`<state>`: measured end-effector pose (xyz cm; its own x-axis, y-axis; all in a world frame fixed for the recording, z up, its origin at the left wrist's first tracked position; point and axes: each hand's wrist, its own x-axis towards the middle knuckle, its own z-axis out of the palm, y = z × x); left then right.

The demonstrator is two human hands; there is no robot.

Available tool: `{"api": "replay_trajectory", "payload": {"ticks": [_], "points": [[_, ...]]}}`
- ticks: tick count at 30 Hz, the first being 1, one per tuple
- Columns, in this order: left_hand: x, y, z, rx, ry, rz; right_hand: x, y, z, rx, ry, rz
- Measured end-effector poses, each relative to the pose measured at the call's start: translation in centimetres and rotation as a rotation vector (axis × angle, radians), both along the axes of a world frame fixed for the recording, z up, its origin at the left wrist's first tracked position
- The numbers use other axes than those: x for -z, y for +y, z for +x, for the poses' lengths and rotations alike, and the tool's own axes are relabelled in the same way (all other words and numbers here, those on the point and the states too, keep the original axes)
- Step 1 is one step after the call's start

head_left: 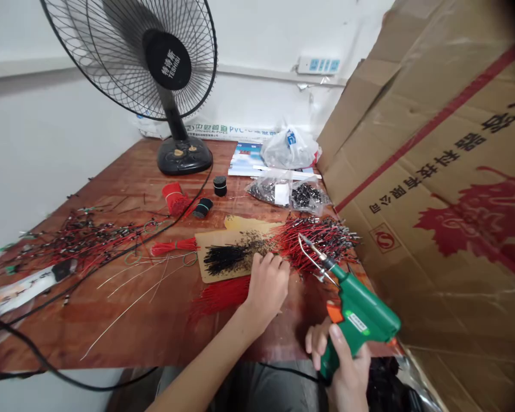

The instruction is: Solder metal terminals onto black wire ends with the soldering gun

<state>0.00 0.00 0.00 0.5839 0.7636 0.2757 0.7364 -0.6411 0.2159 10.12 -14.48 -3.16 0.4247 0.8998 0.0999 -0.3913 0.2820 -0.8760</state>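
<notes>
The soldering gun, green with an orange trigger, is gripped by the right hand at the near edge of the table, at about 5 o'clock in the view. The fingers of that hand are wrapped tight round the grip, and 1 finger is laid up along the body below the trigger. The gun's long axis is set from 4 o'clock at the handle to 10 o'clock at the tip, so the bare metal tip is held over the pile of red leads.

The left hand is laid palm down just left of that tip, the nearer of the 2 hands to the pile. Its fingers are curled together, with the tips pressed down at the pile's near left edge. Whether a lead is pinched between them cannot be told, since the knuckles cover the tips. From those fingertips the bulk of the pile is found at 1 to 2 o'clock, touching or just beside them, and its leads are fanned mostly along a line from 8 to 2 o'clock. The gun's tip is seen at 2 o'clock from the same fingertips, near but apart.

At 9 o'clock from the left hand a cardboard sheet is spread with black leads on it. A fan is stood at 11 o'clock, and a large carton is leaned along the right side.
</notes>
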Motion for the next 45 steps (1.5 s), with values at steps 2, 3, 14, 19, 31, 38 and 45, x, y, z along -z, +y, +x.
{"api": "replay_trajectory", "payload": {"ticks": [2, 3, 14, 19, 31, 38, 45], "points": [[0.3, 0.3, 0.4, 0.021, -0.027, 0.015, 0.0, 0.1, -0.1, 0.008, -0.027, -0.004], [0.5, 0.4, 0.6, 0.029, -0.041, 0.021, -0.1, 0.2, -0.1, 0.011, -0.036, -0.003], [0.4, 0.9, -0.8, 0.013, -0.152, 0.048, -0.4, 0.0, -0.4, 0.034, -0.227, -0.044], [-1.3, 0.8, -4.2, -0.056, -0.117, 0.117, -1.1, -0.1, -0.8, 0.087, -0.321, -0.120], [-0.6, -2.3, -6.0, -0.007, 0.005, 0.168, -1.2, -0.3, -1.1, 0.114, -0.235, -0.099], [-0.6, -2.7, -6.8, 0.020, 0.035, 0.136, -1.5, -0.8, -1.1, 0.106, -0.189, -0.077], [-1.2, -3.1, -7.4, 0.036, 0.015, 0.073, -7.0, 3.7, -0.9, 0.054, -0.114, 0.179]]}}
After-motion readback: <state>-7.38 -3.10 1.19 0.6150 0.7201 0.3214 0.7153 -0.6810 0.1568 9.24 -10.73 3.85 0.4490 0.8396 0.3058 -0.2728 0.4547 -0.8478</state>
